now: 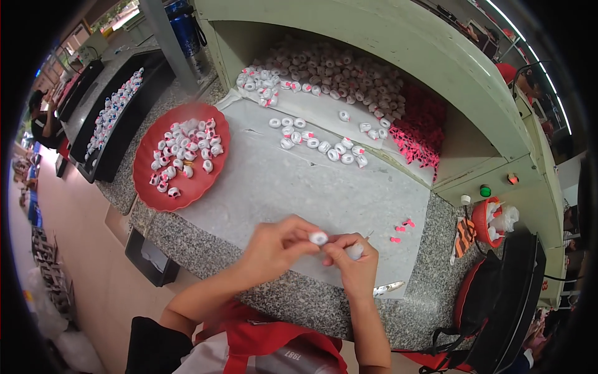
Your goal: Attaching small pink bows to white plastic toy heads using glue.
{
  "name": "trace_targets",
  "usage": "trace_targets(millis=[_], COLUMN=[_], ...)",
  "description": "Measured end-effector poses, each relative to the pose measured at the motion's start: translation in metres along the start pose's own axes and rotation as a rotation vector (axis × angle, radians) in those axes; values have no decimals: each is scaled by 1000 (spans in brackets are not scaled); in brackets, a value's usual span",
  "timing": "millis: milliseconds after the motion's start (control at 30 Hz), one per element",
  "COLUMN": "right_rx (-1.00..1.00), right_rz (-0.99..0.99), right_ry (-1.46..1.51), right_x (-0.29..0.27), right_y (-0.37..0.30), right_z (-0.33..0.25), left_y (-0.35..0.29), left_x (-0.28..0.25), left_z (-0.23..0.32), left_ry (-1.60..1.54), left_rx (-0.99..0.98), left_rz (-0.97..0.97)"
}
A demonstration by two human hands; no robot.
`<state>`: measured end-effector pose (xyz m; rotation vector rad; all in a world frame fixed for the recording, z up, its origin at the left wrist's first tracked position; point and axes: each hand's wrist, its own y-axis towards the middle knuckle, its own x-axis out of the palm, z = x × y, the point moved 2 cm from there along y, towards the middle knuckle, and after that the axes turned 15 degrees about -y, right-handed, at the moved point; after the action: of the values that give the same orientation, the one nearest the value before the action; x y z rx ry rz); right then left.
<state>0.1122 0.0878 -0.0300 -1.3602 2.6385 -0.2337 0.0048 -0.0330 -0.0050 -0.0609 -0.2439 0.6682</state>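
Above the worktable, my left hand point(274, 249) pinches a small white rounded piece point(318, 238) with a dark hole in its face. My right hand point(356, 265) meets it from the right, its fingers closed around a small translucent white bottle point(354, 251). A thin point sticks out beyond those fingers. Whether the right fingertips also touch the white piece I cannot tell. Several loose pink pieces point(400, 229) lie to the right on the white sheet point(249, 187). Below my right hand is a silvery blade-like tool point(389, 288).
A red scalloped plate point(144, 163) at left bears several white-and-pink pieces. More white pieces point(324, 146) lie on the sheet, before a green cabinet point(374, 31) heaped with white and pink parts. An orange basket point(481, 218) and a black bag point(479, 293) are at right.
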Motion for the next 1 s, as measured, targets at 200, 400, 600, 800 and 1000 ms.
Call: trace_targets(millis=[200,400,600,800,1000], right_rx=[65,-85,-171,-196,-663], right_rz=[77,95,265,538,569], right_ry=[-75,-41,45,-168,-577], right_x=[-17,-15,-37,-43,-41], right_y=[-1,-2,-18,-34,-56], right_z=[-4,-1,-28,-42,-48], left_y=[36,126,85,43,30], left_x=[-122,-76,-29,28,42], left_z=[43,-7,-6,-5,5], left_ry=[1046,1092,-517,-855,-197], left_rx=[445,535,-96,-355,234], left_rz=[654,405,20,-209,-53])
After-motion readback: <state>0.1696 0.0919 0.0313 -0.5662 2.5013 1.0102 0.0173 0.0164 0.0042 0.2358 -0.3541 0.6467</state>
